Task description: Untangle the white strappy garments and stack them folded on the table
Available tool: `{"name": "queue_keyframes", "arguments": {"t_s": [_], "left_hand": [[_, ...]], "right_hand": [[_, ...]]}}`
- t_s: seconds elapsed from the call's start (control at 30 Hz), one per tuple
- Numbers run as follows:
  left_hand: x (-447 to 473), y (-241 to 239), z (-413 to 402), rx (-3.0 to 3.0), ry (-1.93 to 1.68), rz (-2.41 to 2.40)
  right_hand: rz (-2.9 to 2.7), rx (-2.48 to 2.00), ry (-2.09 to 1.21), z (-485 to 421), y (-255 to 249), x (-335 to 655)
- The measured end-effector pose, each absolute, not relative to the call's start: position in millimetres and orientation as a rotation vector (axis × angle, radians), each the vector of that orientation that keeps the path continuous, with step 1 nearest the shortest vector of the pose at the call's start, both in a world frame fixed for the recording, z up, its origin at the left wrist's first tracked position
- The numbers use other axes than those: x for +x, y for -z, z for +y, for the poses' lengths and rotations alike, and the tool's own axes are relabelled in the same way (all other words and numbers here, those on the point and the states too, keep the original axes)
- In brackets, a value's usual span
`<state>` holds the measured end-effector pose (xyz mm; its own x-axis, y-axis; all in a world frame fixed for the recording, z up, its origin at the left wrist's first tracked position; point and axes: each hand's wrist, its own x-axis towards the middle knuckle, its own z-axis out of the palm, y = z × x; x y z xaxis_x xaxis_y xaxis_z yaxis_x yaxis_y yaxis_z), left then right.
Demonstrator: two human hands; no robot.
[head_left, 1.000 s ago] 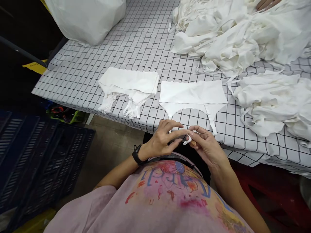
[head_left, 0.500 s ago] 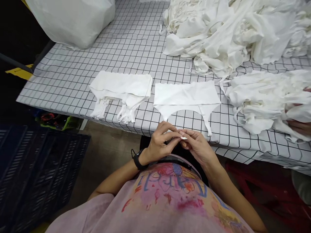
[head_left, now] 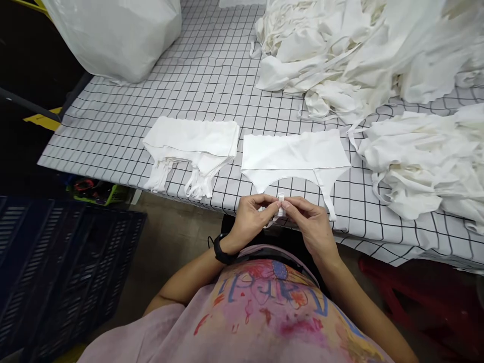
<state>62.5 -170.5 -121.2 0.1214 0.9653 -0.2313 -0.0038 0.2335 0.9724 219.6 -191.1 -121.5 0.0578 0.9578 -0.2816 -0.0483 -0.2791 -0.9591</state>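
A white strappy top (head_left: 293, 154) lies folded flat at the table's front edge, its straps toward me. Just in front of it, a white shoulder strap (head_left: 281, 199) is pinched between my fingertips, its end sticking up. My left hand (head_left: 254, 216) is closed on the strap from the left, thumb against forefinger. From the other side my right hand (head_left: 312, 222) grips it in the same way, the two thumbs almost meeting. Part of the strap hangs below the left fingers. To the left rests a neat stack of folded white tops (head_left: 192, 136) with bunched straps.
A large heap of loose white garments (head_left: 340, 55) covers the back right of the checked tablecloth (head_left: 212, 65). Another loose pile (head_left: 423, 161) lies at the right. A full white bag (head_left: 121, 40) stands back left. Dark blue crates (head_left: 68, 272) sit on the floor at left.
My fingers have brought the strap more upright, and its end now shows above my thumbs. A person's hand at the right-hand pile has gone from sight.
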Motion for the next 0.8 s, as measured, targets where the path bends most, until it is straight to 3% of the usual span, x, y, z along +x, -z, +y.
{"name": "queue_keyframes", "arguments": {"t_s": [0.43, 0.6, 0.8], "left_hand": [[49.2, 116.1, -146.1, 1.519, -0.856, 1.276], [38.5, 130.0, -121.4, 2.063, -0.875, 1.335], [37.2, 144.7, -80.2, 2.529, -0.526, 1.323]], "right_hand": [[-0.97, -1.423, -1.416, -164.2, 130.9, 216.1], [-0.819, -1.451, -1.477, -147.4, 134.6, 214.9], [-0.731, -1.452, -1.626, -127.2, 134.3, 212.9]]}}
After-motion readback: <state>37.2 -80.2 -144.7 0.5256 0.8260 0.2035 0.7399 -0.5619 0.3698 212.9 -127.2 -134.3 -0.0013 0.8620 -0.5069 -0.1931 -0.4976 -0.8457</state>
